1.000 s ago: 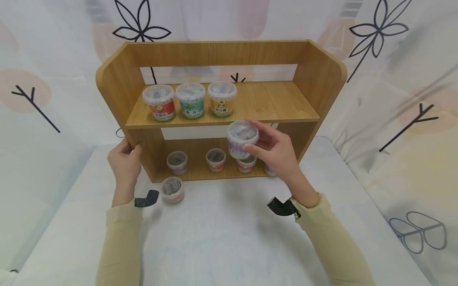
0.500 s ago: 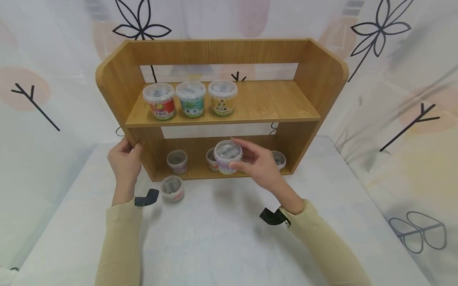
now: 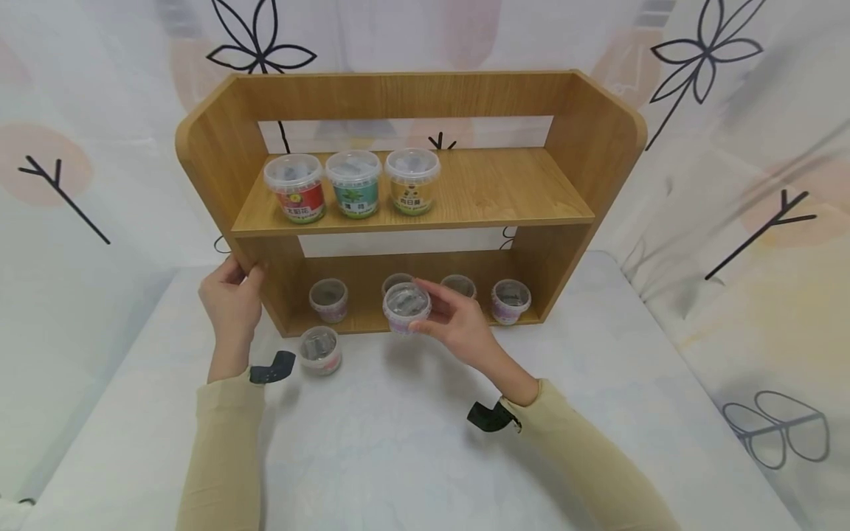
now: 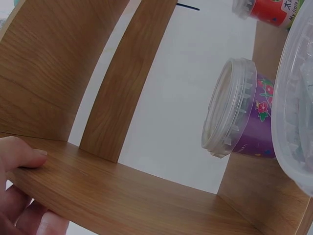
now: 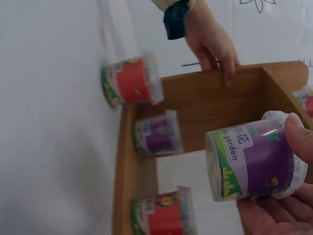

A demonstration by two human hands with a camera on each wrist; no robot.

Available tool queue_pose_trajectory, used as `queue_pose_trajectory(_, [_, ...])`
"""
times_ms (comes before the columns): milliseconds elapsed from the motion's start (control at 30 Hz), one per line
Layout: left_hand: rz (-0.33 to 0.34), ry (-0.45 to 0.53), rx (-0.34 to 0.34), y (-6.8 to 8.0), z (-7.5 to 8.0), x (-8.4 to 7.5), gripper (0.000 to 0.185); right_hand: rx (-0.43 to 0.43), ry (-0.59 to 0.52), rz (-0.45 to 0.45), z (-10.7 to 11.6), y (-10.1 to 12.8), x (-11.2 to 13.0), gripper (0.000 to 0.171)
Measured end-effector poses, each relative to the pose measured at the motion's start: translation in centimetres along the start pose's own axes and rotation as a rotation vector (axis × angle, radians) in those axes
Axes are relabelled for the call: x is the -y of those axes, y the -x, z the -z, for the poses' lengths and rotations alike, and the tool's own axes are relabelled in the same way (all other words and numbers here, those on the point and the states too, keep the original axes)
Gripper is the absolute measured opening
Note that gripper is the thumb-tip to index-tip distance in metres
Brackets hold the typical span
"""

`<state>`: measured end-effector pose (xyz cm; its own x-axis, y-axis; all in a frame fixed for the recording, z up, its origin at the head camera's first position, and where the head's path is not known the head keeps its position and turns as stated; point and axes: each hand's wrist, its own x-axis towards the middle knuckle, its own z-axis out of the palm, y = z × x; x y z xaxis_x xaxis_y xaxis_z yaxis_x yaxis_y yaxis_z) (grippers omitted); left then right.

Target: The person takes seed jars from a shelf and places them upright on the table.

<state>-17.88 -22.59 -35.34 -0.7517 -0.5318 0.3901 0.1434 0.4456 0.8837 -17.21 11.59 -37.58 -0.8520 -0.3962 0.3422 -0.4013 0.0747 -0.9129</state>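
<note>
While the left hand (image 3: 232,299) grips a wooden shelf (image 3: 498,184), right hand (image 3: 454,324) holding a purple-labelled tub (image 5: 266,159), lid up

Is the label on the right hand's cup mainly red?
No, the right wrist view shows the held cup with a mainly purple label.

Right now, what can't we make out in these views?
Head: label of the lower-shelf cup behind the held cup, which hides it.
Head: label of the next shelf cup rightward, hidden by the right hand.
Left wrist: rest of the left hand, cut off by the frame edge.
Right wrist: label text on the table cup, blurred.
</note>
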Motion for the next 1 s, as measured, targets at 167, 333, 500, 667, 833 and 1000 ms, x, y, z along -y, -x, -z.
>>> queue_pose_trajectory(167, [0.001,-0.002,0.001,0.0,0.0,0.0,0.036,0.006,-0.025,-0.039,-0.9,0.1,-1.0,0.067])
queue_pose_trajectory(333, [-0.011,-0.003,-0.002,0.0,0.0,-0.1,0.035,0.026,-0.052,-0.06,-1.9,0.1,-2.0,0.067])
queue_pose_trajectory(500, [-0.008,0.0,-0.002,-0.2,-0.2,-0.2,0.035,0.049,-0.087,-0.056,-2.8,-0.1,-3.0,0.067])
queue_pose_trajectory(667, [0.0,0.003,0.001,-0.2,-0.2,-0.2,0.035,0.068,-0.069,-0.068,-3.7,-0.3,-4.0,0.066])
queue_pose_trajectory(833, [0.018,-0.001,0.003,-0.1,-0.1,-0.2,0.035,0.098,-0.073,-0.088,-4.6,-0.4,-5.1,0.065])
queue_pose_trajectory(1000, [0.031,0.003,0.004,-0.1,0.0,-0.2,0.035,0.137,-0.076,-0.104,-5.3,-0.4,-5.7,0.065])
